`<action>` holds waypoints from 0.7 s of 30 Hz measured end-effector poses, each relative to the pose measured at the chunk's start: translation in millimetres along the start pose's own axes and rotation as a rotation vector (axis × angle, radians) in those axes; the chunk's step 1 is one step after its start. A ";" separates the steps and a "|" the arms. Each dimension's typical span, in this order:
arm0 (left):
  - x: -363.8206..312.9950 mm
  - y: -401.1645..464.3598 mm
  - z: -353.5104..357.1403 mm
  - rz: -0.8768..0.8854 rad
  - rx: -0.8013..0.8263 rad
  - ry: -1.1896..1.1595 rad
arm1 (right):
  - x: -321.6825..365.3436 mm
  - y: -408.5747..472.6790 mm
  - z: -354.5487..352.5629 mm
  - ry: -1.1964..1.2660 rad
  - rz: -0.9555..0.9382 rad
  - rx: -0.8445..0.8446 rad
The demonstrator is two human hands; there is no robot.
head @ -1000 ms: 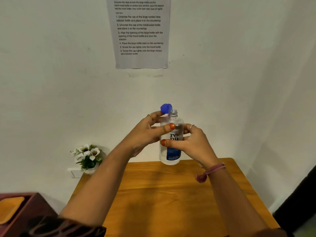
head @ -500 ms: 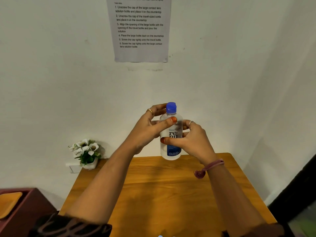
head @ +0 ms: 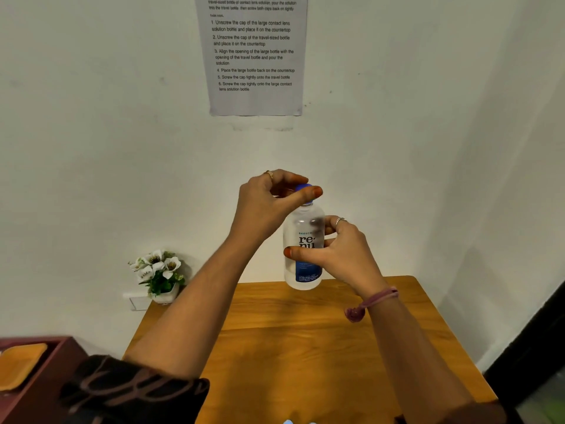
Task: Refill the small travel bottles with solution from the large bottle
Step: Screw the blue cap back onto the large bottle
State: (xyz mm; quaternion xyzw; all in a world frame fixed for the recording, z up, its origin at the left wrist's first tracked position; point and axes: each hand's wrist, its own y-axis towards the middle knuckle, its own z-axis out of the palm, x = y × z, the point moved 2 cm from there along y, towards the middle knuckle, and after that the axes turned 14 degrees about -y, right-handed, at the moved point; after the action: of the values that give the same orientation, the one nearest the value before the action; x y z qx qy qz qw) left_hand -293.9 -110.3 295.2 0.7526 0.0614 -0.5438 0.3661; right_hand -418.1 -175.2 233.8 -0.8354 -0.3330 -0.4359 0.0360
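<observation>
**Large bottle held in the air, blue cap being turned at its neck**

The large bottle [head: 302, 249] is held upright above the far edge of the wooden table [head: 305, 347], not resting on it. Its body is gripped by the right hand [head: 339, 255], whose thumb and fingers are curled round the label from the 3 o'clock side. The blue cap [head: 304, 191] sits on the neck at 12 o'clock of the bottle and is pinched between the thumb and curled fingers of the left hand [head: 269, 203], which reaches in from 9 o'clock.

Whether the cap is being tightened or loosened cannot be told from this view. For a clean turn, the bottle is best kept vertical and steady by the right hand while only the cap is rotated; a grip low on the cap's side wall would give better purchase. Squeezing the clear body should be avoided, since solution might be forced out.

No small travel bottles are visible. A flower pot [head: 162, 276] stands at 9 o'clock of the table, and an instruction sheet [head: 255, 56] hangs on the wall.
</observation>
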 end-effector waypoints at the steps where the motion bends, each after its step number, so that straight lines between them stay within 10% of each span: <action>1: -0.8 0.6 -0.2 -0.006 0.023 0.003 | -0.3 -1.0 -0.3 0.007 0.004 -0.001; 21: -1.0 5.7 2.8 -0.149 0.273 -0.209 | -8.1 -4.1 -15.2 0.005 0.004 -0.011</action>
State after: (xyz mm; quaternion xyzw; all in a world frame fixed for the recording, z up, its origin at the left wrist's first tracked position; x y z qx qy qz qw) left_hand -293.6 -115.9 298.4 0.7280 0.0040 -0.6480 0.2237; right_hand -434.5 -181.6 236.1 -0.8351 -0.3289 -0.4397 0.0330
